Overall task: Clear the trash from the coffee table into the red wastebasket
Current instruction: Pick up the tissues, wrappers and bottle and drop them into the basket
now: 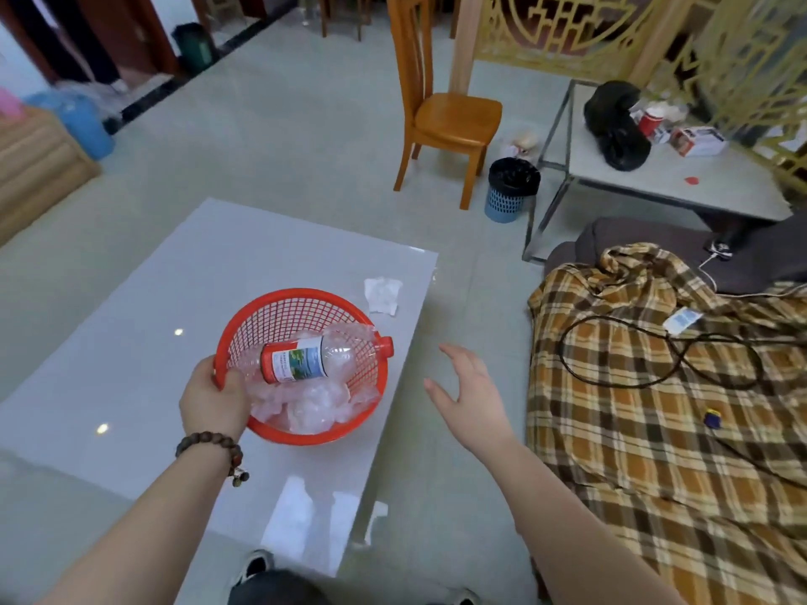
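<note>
The red mesh wastebasket (279, 307) is tilted over the glossy grey coffee table (131, 342), and my left hand (214, 399) grips its near left rim. Inside lie a crushed clear plastic bottle (314, 358) with a red cap and label, and crumpled clear plastic (305, 408). A crumpled white tissue (383, 294) rests on the table just beyond the basket, near the right edge. My right hand (467, 390) hovers open to the right of the basket, off the table's edge, holding nothing.
A sofa with a plaid blanket (655, 430) and a black cable (655, 364) lies to the right. Farther back stand a wooden chair (441, 111), a blue bin (511, 189) with a black liner, and a side table (677, 176) with a black bag and boxes.
</note>
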A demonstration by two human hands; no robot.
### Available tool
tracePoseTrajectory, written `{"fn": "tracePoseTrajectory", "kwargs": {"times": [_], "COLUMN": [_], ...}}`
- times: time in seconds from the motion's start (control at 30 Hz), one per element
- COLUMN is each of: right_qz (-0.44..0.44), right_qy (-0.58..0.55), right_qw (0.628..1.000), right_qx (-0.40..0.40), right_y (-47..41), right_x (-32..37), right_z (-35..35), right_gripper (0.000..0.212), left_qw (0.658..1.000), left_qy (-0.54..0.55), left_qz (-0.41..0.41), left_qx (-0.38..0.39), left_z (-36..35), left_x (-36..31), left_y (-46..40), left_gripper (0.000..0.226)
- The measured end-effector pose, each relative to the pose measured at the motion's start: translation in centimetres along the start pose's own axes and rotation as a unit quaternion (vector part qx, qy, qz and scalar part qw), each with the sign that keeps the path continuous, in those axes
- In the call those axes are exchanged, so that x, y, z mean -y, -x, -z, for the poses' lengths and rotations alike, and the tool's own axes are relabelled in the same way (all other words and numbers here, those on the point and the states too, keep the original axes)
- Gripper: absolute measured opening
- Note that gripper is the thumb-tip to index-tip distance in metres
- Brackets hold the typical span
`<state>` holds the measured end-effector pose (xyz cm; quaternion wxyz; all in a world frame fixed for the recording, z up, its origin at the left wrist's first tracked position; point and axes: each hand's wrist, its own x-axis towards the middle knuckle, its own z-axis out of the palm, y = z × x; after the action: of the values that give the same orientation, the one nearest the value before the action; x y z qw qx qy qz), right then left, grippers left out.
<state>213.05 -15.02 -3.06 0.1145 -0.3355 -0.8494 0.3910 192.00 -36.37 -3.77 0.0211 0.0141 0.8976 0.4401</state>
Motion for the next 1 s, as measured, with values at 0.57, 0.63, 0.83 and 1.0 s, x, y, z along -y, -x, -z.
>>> {"fn": "tracePoseTrajectory", "kwargs": {"times": [0.57,0.63,0.83,1.0], "right_qz": [0.032,0.038,0.045,0.063], "right_qy": [0.046,0.061,0.113,0.151], "right_qw": [0.983,0.978,0.96,0.938], "right_qx": [0.175,0.196,0.253,0.306], "right_y": [-12.2,-15.2,-25.0,-32.9], "right_x": [-8.6,-8.8,-9.0,-9.1], "right_z": [1.9,1.1,-2.0,-4.5], "right_gripper": [0.053,0.054,0.052,0.052], "left_qw": [0.975,0.97,0.956,0.941], "left_qy": [-0.02,-0.012,0.024,0.026], "left_qz": [0.165,0.177,0.214,0.251], "left_qx": [-0.151,-0.164,-0.2,-0.226], "left_z": [-4.8,-5.9,-10.6,-13.6], "left_x": [-2.2,-2.4,-3.8,-4.4], "left_y": [5.7,4.0,-3.1,-7.9], "left_gripper": [0.026,0.026,0.026,0.024]}}
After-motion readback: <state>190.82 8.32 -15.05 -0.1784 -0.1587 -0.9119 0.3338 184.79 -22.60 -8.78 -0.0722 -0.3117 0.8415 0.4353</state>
